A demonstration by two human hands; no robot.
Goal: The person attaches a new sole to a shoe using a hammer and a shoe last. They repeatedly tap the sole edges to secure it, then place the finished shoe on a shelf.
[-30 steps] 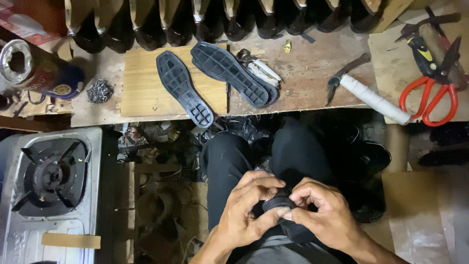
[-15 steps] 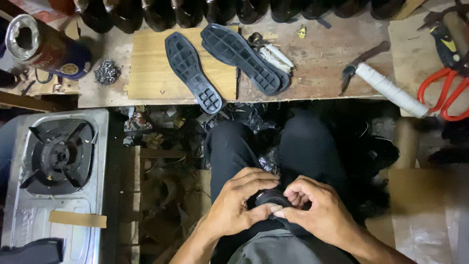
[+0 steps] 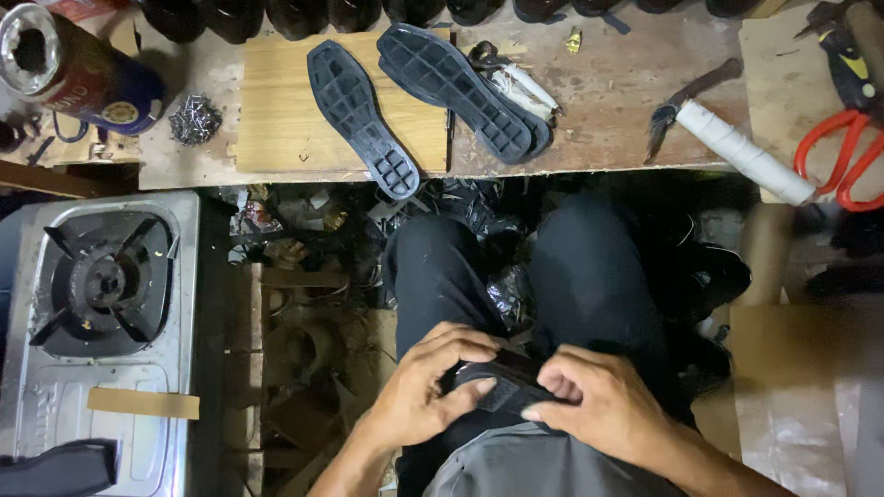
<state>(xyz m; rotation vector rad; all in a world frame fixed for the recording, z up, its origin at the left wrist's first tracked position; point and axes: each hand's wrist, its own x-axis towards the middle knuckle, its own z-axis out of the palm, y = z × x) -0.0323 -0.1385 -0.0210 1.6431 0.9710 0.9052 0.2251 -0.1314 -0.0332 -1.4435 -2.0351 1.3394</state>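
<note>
Two hands meet low in the middle of the frame, over the person's lap. The left hand and the right hand are both closed on one small black piece, which looks like a bit of shoe rubber or leather. The left fingers curl over its top edge, and the right thumb and fingers pinch its other end. The piece sits between the two hands, just above the grey cloth at the bottom of the frame. It looks light and thin, and I think it bends a little, so holding it at both ends with the fingertips seems a good way to keep it steady. It does not look easy to break.

Black trousers fill the middle of the frame above the hands. Scraps and bits lie on the dark floor to the left of the knees. At the left edge sits a silver gas stove with a black burner.

Along the top runs a wooden tabletop. Two black shoe soles lie on it, side by side and tilted. A round tin can lies in the upper left, with a small pile of nails near it. A knife with a white wrapped handle lies in the upper right, and red scissors are at the right edge.
</note>
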